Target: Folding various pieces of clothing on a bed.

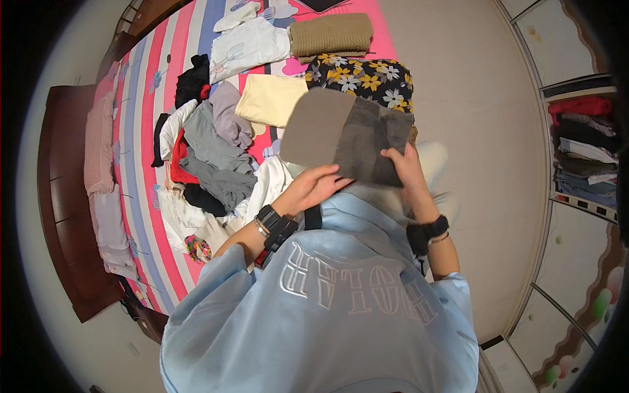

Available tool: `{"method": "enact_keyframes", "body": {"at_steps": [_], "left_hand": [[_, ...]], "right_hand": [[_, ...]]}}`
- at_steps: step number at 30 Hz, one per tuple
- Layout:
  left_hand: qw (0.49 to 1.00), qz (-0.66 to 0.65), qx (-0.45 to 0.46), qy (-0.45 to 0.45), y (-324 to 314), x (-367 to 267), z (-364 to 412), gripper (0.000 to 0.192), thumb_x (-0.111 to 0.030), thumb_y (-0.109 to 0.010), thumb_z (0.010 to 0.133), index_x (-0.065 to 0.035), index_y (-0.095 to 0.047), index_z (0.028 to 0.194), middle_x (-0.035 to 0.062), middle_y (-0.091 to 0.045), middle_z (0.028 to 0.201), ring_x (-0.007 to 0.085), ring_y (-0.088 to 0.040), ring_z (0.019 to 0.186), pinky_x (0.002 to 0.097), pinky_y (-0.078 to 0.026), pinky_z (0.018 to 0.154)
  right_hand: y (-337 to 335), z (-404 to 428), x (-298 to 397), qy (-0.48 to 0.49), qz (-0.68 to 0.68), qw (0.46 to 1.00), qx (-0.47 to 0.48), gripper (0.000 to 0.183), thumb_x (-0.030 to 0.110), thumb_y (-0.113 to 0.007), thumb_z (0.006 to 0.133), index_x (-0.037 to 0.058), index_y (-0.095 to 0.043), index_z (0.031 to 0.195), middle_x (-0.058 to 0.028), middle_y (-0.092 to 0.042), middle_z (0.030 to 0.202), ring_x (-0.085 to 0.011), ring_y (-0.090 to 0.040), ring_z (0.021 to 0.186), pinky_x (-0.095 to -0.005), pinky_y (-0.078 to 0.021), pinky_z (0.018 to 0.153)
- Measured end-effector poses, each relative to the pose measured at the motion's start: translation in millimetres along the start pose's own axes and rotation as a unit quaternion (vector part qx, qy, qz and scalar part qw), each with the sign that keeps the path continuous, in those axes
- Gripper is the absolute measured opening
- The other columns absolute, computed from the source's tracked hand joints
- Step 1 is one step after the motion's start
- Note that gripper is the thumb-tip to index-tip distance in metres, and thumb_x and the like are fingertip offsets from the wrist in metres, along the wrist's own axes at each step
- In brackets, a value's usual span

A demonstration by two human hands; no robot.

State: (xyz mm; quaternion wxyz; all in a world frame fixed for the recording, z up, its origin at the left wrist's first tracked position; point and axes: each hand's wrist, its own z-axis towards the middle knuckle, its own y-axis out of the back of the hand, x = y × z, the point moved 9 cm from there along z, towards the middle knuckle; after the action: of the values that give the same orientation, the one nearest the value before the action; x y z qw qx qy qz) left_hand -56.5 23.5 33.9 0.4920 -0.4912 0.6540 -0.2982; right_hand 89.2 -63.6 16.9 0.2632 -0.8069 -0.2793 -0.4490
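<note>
Before my chest is a flat grey-brown panel (317, 125) with rounded corners; whether it is a board or smooth cloth I cannot tell. Folded dark grey cloth (363, 137) covers its right part. My right hand (407, 166) grips the cloth's right side, thumb on top and fingers hidden beneath. At the near edge, my left hand (312, 186) has its thumb at the rim and its fingers partly under the dark cloth. Just beyond lies a folded black floral garment (363, 73), with a folded pale yellow cloth (270, 98) to its left.
On the striped bed (147, 98), a loose heap of clothes (211, 147) lies to my left. Farther off are a folded olive knit (331, 35) and a white printed garment (250, 46). An open wardrobe shelf (585, 152) at right holds stacked clothes.
</note>
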Motion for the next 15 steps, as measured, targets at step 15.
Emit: {"method": "enact_keyframes", "body": {"at_steps": [15], "left_hand": [[0.865,0.434,-0.244,0.059,172.1,10.9,45.3,0.04,-0.018,-0.07,0.081,0.0044,-0.059,0.112,0.0109,-0.066,0.104,0.021,-0.065,0.089,0.0285,-0.052,0.074]], "right_hand": [[97.3,83.2,-50.8,0.07,-0.479,0.87,-0.094,0.034,0.027,-0.066,0.081,0.0071,-0.064,0.109,-0.0207,-0.065,0.101,-0.0384,-0.059,0.098,-0.0424,-0.0461,0.083]]}}
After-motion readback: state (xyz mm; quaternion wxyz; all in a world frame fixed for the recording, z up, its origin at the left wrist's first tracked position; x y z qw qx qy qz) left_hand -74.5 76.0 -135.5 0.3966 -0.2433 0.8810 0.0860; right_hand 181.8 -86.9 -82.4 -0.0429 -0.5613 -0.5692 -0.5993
